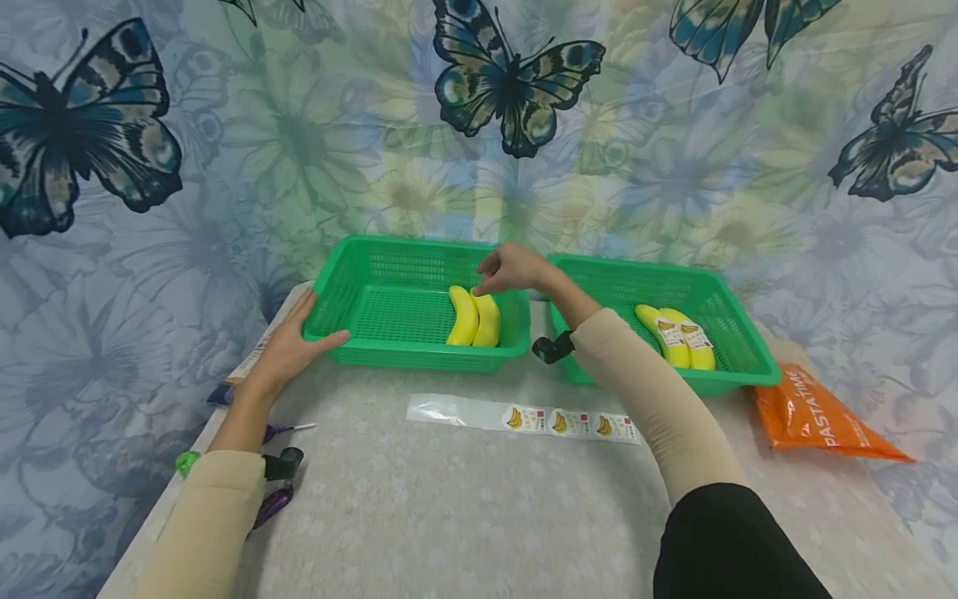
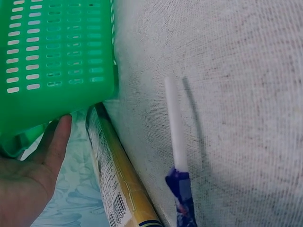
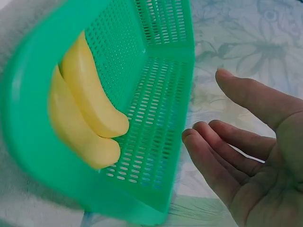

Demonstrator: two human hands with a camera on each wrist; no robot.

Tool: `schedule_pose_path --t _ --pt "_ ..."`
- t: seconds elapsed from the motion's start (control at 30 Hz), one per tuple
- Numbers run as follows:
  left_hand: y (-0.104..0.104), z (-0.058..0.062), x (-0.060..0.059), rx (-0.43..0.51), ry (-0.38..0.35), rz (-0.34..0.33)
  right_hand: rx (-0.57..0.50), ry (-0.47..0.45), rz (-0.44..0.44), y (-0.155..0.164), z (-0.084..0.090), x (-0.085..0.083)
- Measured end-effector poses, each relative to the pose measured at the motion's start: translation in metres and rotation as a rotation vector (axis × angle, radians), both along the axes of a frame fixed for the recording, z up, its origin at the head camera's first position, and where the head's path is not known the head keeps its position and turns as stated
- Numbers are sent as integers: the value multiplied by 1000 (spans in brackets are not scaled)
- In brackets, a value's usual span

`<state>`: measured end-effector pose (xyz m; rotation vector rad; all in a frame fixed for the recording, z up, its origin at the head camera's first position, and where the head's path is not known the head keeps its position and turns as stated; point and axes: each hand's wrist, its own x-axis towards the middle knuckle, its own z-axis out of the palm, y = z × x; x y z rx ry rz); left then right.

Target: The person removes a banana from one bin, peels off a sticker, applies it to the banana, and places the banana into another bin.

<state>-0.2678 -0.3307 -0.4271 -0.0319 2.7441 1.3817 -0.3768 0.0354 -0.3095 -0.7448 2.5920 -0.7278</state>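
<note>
My left hand (image 1: 290,343) rests against the front left corner of the left green basket (image 1: 404,356), fingers straight along its outer side and thumb near the front rim. Two plain yellow bananas (image 1: 464,316) lie side by side at that basket's right end. Over the basket's back right part hovers my right hand (image 1: 515,268), empty, its fingers loosely bent. In the right wrist view the right hand (image 3: 255,165) is apart from the bananas (image 3: 90,90) and the basket wall. In front of the baskets lies a strip of banana stickers (image 1: 572,422), its left part bare.
A second green basket (image 1: 737,333) on the right holds two bananas (image 1: 687,337) with stickers. Beside it lies an orange packet (image 1: 816,416). A purple-wrapped item with a white stick (image 2: 176,127) and a yellow-edged packet (image 2: 118,175) lie at the left.
</note>
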Motion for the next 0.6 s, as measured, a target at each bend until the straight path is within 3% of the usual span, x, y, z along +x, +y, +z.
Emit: schedule_pose_path --t 0.33,0.6 --pt "0 0 3 13 23 -5 -64 -151 -96 -21 -17 -35" --pt "-1 1 5 -7 24 4 -2 -110 -111 -35 -30 -56"
